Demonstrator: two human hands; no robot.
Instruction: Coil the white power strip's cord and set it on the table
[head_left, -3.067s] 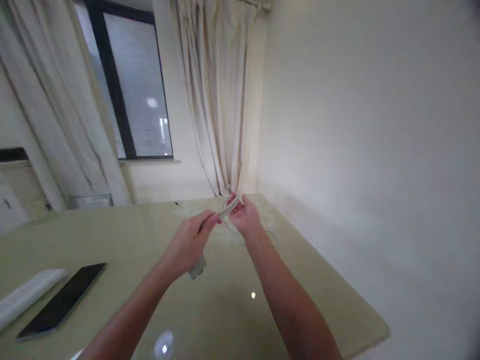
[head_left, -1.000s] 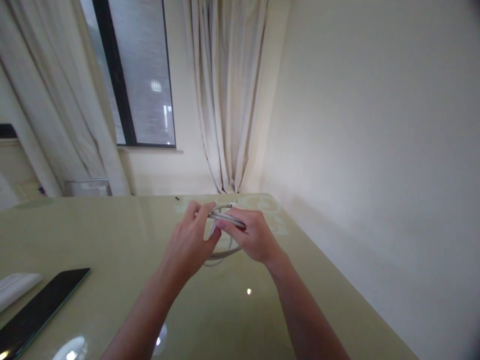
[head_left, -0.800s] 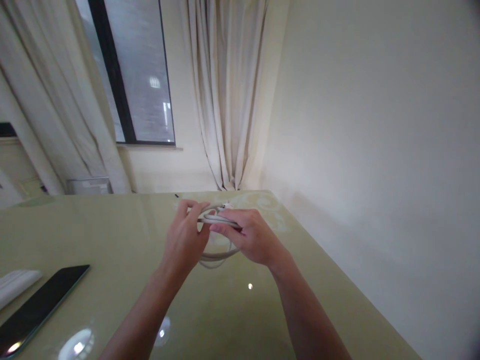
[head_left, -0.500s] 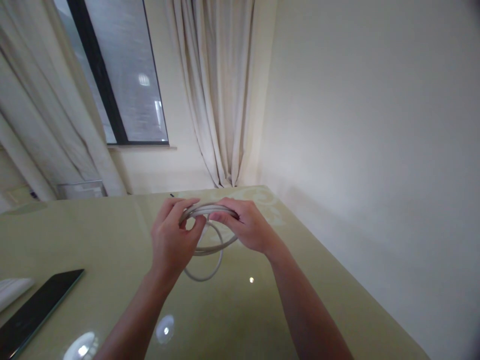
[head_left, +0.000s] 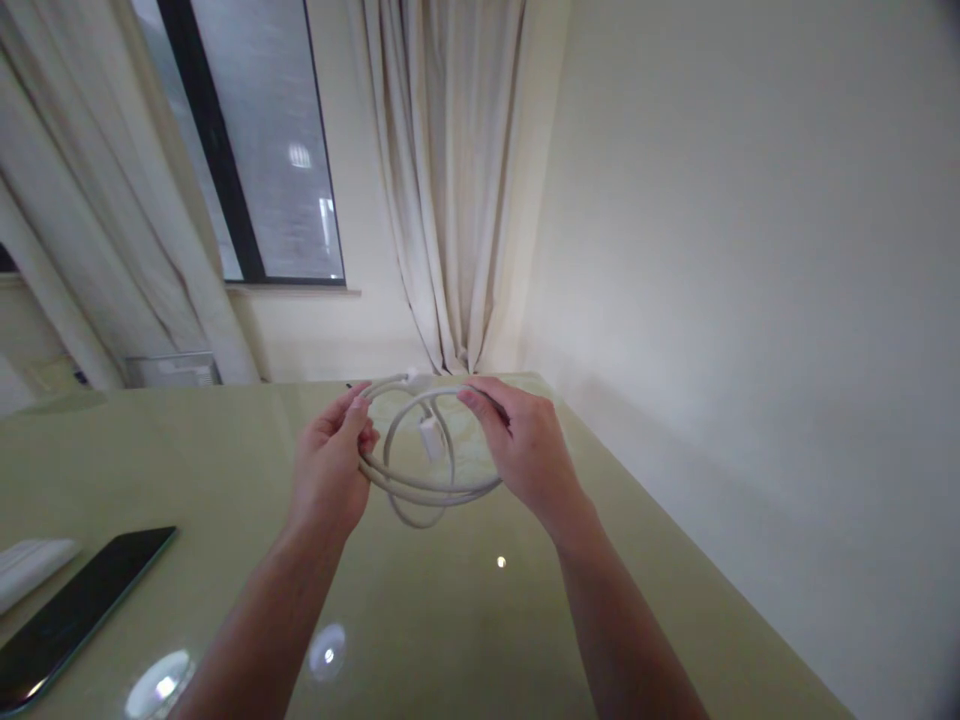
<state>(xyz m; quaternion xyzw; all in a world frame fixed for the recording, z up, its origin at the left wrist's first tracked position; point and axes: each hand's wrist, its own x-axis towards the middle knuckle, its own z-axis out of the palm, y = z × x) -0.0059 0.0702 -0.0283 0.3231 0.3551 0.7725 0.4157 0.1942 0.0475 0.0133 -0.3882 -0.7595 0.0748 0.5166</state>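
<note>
Over the tabletop's far right corner: a white cable coil held in both hands

Glossy and olive, the tabletop [head_left: 450, 640] meets a pale wall along its right edge. A cream curtain [head_left: 450, 200] hangs behind the far right corner, with a dark-framed window [head_left: 255, 150] to its left. Near the left edge lies a flat black slab [head_left: 82, 610], and a white object [head_left: 30, 568] sits just beside it. The left hand [head_left: 326, 480] and right hand [head_left: 529, 455] are raised above the far right part of the tabletop, with a white cable [head_left: 435, 492] wound in loose loops between them. The left grip is closed, thumb and fingers, on the coil's left side. The right grip pinches its upper right side. One white connector [head_left: 430, 440] hangs inside the loops.
</note>
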